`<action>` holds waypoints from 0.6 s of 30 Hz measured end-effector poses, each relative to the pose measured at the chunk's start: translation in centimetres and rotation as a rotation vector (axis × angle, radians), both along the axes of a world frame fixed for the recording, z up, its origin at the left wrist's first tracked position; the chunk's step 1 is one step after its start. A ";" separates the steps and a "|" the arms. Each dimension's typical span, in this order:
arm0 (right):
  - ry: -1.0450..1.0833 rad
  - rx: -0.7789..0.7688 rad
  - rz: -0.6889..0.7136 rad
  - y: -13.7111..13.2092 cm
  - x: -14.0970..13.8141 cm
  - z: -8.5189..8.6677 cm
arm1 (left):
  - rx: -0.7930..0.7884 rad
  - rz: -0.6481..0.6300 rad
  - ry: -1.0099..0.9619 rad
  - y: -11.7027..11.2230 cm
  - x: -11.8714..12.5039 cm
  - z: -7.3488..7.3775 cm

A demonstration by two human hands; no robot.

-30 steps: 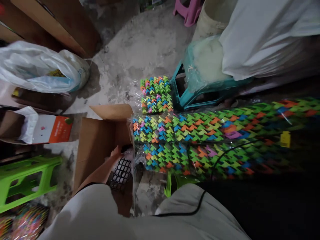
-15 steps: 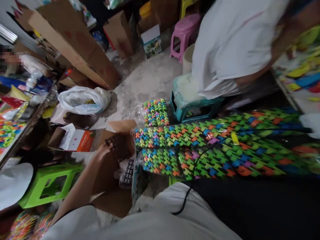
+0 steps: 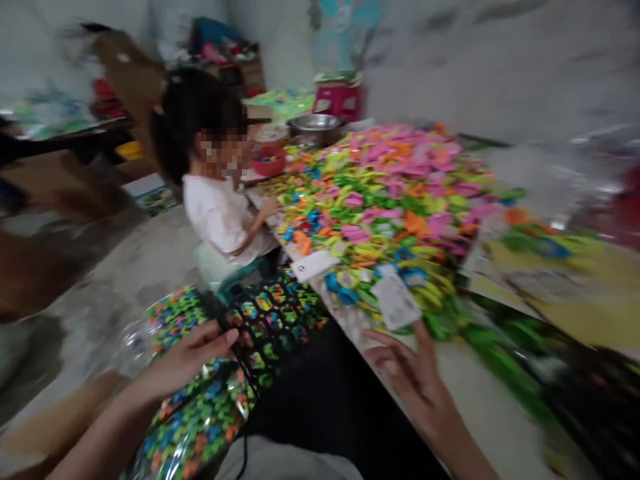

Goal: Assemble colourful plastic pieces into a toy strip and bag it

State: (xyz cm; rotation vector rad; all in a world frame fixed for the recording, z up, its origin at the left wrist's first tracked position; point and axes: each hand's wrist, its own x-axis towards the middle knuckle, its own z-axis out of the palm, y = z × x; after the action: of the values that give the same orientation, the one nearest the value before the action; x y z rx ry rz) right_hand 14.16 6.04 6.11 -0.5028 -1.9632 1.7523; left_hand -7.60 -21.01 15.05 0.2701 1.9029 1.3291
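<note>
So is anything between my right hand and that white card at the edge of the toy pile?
Nothing visible. The right hand is open, fingers spread, just below the white card, with only bare table between them. The left hand holds the black mesh.

Right table (image 3: 575, 267) edge motion-blurred; left forearm (image 3: 85, 433) cut off.

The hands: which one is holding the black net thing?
The left hand grips the black mesh sheet above the bagged coloured pieces. The right hand is spread open by the table edge, holding nothing.
</note>
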 end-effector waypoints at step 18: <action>-0.207 -0.088 -1.444 4.8 25.0 3.3 | 0.016 -0.256 -0.899 22.1 16.8 -15.0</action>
State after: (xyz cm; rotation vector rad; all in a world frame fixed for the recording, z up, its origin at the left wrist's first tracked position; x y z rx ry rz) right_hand 39.16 10.85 9.42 -1.6231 -0.9772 0.8027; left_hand 9.23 1.06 0.02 -0.0798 1.0577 1.0337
